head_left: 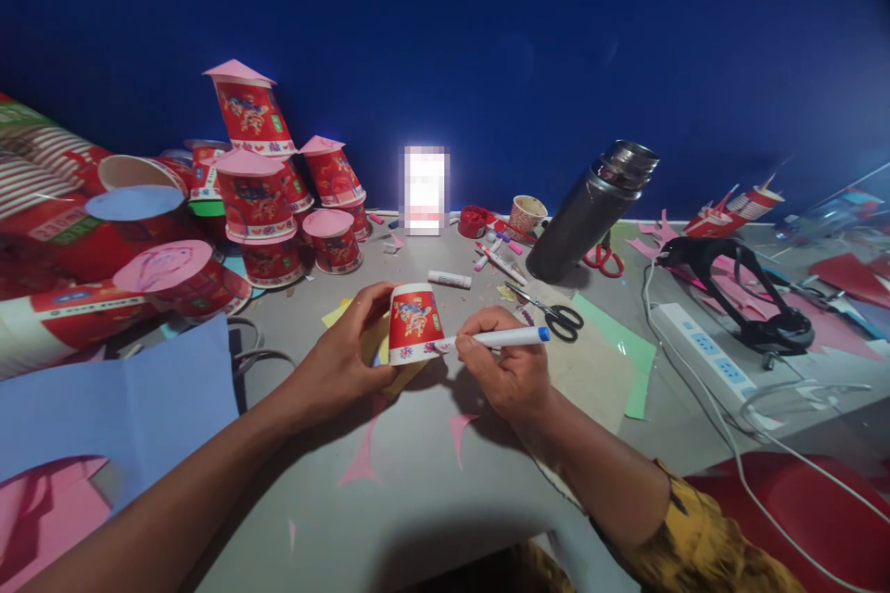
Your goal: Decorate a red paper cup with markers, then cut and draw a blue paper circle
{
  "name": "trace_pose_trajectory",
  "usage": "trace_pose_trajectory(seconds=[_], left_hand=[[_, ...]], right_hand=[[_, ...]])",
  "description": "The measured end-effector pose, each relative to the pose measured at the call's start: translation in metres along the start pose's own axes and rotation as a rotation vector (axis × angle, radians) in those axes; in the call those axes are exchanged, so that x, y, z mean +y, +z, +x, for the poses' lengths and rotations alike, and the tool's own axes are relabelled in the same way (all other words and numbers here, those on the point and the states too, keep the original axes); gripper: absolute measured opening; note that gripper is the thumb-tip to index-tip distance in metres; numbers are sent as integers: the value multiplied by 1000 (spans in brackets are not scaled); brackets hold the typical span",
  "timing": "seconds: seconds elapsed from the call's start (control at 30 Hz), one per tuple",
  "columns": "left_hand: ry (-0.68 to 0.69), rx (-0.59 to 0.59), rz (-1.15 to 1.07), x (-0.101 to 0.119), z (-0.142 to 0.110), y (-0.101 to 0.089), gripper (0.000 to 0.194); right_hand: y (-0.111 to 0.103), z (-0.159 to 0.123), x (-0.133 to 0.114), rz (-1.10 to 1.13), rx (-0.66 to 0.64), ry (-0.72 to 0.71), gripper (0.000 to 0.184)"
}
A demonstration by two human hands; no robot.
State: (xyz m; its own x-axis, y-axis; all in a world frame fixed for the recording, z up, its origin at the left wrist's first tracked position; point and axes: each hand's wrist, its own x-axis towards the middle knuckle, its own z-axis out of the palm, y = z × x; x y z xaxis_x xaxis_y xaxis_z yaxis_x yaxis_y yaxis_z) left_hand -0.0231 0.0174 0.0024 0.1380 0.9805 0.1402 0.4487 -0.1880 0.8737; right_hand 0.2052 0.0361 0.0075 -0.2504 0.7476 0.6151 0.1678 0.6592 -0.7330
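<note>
Gripping a red paper cup (417, 313) in the left hand (348, 347), fingers wrapped round its far side and thumb low near the wide end; pinching a white marker (504, 338) in the right hand (504, 371), closed in a writing grip, with the blue end pointing out to the right; aiming the tip at the white band (410, 353) round the cup's wide lower edge, among small blue and red marks; too small to tell for certain whether touching.

For clean marks, best to brace the cup firmly without squeezing the thin wall out of shape; to steady the heel of the right hand; to use short, light strokes; to turn the cup with the left fingers for a fresh patch rather than reaching round the curve; to hold fingertips off wet ink.

Found between the two hands, held by the left and just left of the right, narrow end up and slightly tilted: the cup; hard to tell whether resting on the grey table (334, 528).

Farther out, just beyond the cup, a capped-looking pen (450, 280); to the right, black-handled scissors (565, 322) and a dark flask (584, 222); to the left, stacked cups (260, 195) with pink paper tops, and blue paper (149, 408).
</note>
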Motion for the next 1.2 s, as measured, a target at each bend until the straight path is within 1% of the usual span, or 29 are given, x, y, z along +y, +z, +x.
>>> trace_pose_trajectory(seconds=[0.07, 0.13, 0.2, 0.27, 0.33, 0.43, 0.5, 0.63, 0.73, 0.8, 0.9, 1.0, 1.1, 1.2], left_hand=[[-4, 9, -27, -1, 0, 0, 79], [-21, 20, -79, -2, -1, 1, 80], [-39, 33, -165, -4, -2, 2, 80], [-46, 32, -288, -6, -2, 3, 80], [-51, 21, -428, -9, -1, 3, 80], [-73, 11, -601, -10, 0, 4, 83], [-90, 6, -662, -9, 0, 6, 84], [-116, -32, -697, -4, -2, 7, 88], [-118, -58, -671, -2, -3, 4, 97], [-110, -42, -587, 0, -4, 0, 100], [-126, -26, -407, 3, -6, -5, 94], [-146, -47, -275, 6, -6, -8, 87], [-89, -52, -167, 7, -4, -9, 84], [-46, -10, -87, 5, -1, -8, 81]], right_hand=[[0, -2, 3, 47, 53, 13, 7], [-1, -2, 4, 46, 75, 15, 9], [-1, -1, 5, -35, 52, -17, 12], [0, 1, 5, -124, 13, -79, 16], [1, 3, 6, -166, -19, -136, 22], [3, 3, 10, -192, -19, -173, 24], [4, 2, 12, -188, -4, -183, 25], [5, 2, 14, -204, 8, -238, 25], [5, 2, 15, -260, -9, -300, 22], [6, 0, 16, -304, -28, -321, 19], [8, -3, 18, -353, -69, -327, 17], [9, -5, 17, -367, -104, -312, 15], [6, -4, 14, -299, -115, -281, 17], [1, -1, 9, -212, -102, -254, 23]])
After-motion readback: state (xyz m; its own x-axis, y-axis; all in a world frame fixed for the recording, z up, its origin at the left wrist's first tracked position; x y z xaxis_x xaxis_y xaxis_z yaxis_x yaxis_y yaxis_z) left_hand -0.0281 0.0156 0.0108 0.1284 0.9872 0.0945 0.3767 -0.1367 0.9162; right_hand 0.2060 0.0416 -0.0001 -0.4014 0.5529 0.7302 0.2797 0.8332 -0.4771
